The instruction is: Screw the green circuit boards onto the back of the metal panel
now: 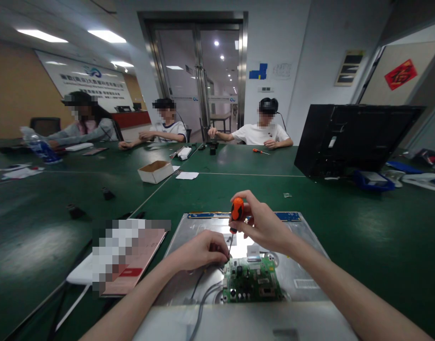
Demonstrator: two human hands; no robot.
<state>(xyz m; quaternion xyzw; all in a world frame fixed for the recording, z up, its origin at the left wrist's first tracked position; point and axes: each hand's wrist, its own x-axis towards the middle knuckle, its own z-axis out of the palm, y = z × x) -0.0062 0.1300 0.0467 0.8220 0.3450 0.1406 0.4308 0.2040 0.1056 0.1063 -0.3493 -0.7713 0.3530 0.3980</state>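
My right hand (pixel 262 220) grips an orange and black screwdriver (pixel 238 209), its shaft pointing down at the upper left corner of a green circuit board (pixel 253 280). Beside the screwdriver's tip, my left hand (pixel 206 248) has its fingers curled and pinched near that corner; whatever they hold is hidden. The board lies on a silvery metal display panel (pixel 306 246), which carries a narrow blue strip board (pixel 288 216) along its far edge. Grey cables (pixel 202 303) run from the board's left side toward me.
A notebook (pixel 132 270) with a white device on it lies at left. Ahead are an open cardboard box (pixel 155 172) and another screwdriver (pixel 260 151). A black monitor (pixel 352 139) stands at right. Several people sit across the green table (pixel 374 227); a water bottle (pixel 41 146) stands far left.
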